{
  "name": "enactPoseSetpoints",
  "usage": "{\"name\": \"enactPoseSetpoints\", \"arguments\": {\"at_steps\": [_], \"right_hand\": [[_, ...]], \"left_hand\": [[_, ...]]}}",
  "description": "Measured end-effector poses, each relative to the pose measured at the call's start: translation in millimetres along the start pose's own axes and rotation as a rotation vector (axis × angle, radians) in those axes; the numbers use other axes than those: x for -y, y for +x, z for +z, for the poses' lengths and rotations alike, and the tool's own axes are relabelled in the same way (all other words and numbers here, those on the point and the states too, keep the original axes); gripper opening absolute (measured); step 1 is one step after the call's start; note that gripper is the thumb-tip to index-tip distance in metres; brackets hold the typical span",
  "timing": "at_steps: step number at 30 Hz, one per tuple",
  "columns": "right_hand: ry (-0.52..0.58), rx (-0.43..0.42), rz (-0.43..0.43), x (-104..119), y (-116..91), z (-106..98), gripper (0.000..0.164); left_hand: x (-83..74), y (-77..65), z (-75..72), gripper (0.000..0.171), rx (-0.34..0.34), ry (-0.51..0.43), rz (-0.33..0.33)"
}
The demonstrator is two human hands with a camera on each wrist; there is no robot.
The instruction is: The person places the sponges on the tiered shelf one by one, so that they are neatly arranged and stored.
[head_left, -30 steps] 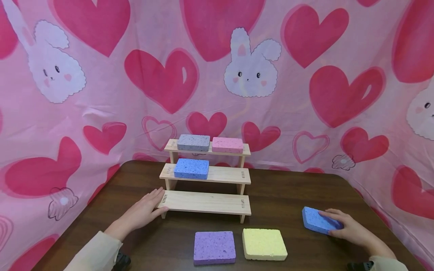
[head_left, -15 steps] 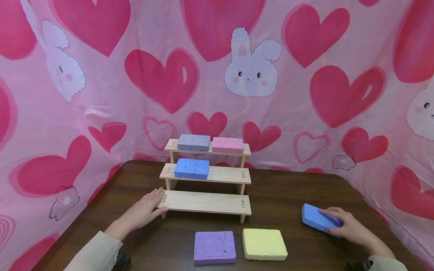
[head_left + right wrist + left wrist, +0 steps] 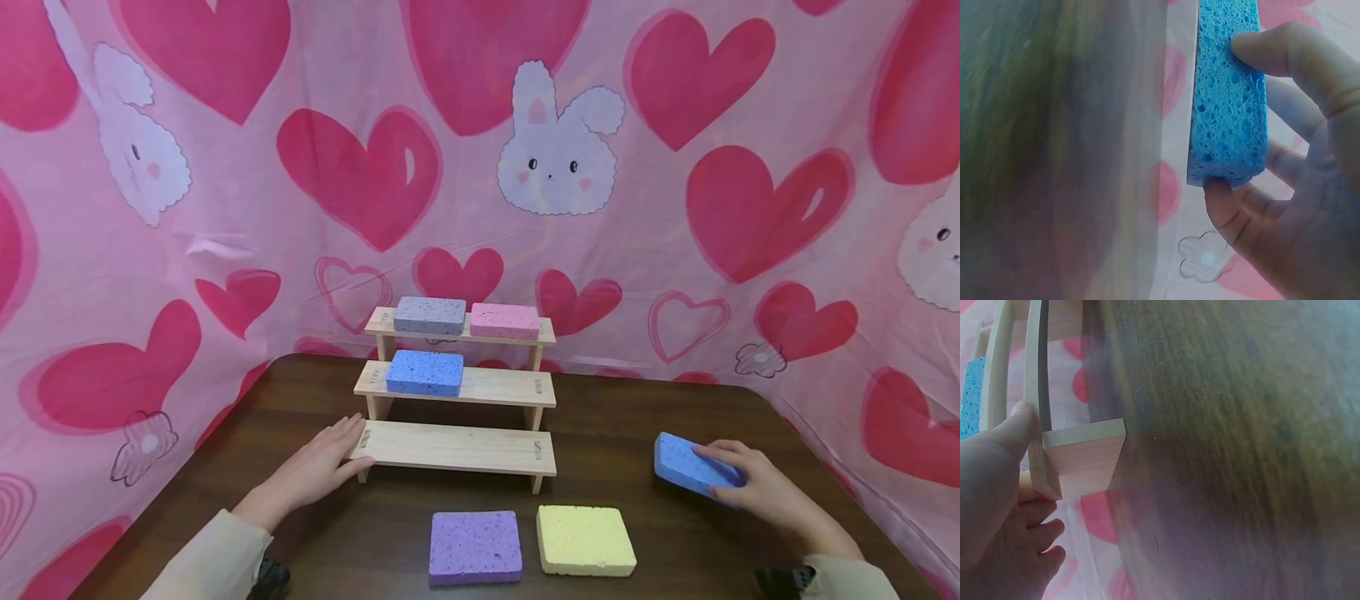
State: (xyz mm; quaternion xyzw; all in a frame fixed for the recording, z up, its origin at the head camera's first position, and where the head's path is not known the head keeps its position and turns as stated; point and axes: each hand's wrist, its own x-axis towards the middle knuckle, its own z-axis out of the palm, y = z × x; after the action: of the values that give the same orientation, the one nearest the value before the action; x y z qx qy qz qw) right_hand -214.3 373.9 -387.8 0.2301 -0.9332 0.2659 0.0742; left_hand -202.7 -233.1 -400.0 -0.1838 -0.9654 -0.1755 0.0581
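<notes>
My right hand (image 3: 761, 492) holds a blue sponge (image 3: 693, 464) just above the right side of the table. In the right wrist view, the thumb lies on the side of that blue sponge (image 3: 1229, 94) and a fingertip presses its lower end. My left hand (image 3: 315, 467) grips the left end of the lowest step of a three-tier wooden stand (image 3: 457, 447). Its thumb is on the step's front edge, as the left wrist view shows. Another blue sponge (image 3: 424, 372) lies on the middle step. A grey-blue sponge (image 3: 429, 316) and a pink sponge (image 3: 504, 321) lie on the top step.
A purple sponge (image 3: 475, 548) and a yellow sponge (image 3: 585, 541) lie side by side on the dark wooden table (image 3: 622, 433), in front of the stand. Behind the table hangs a pink cloth (image 3: 465, 192) with hearts and rabbits.
My right hand has lifted the blue sponge off the table and moved it slightly left and away from me. The left hand stays at the stand.
</notes>
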Motion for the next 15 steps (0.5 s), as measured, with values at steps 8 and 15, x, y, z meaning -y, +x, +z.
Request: {"name": "enactPoseSetpoints", "arguments": {"at_steps": [8,15], "right_hand": [[-0.015,0.027,0.018,16.3,13.6,0.8,0.053],[-0.046,-0.001,-0.043,31.2,29.4,1.7,0.053]], "left_hand": [[0.1,1.9,0.1,0.068,-0.013,0.013,0.021],[-0.3,1.3,0.1,0.067,-0.019,0.017,0.027]]}}
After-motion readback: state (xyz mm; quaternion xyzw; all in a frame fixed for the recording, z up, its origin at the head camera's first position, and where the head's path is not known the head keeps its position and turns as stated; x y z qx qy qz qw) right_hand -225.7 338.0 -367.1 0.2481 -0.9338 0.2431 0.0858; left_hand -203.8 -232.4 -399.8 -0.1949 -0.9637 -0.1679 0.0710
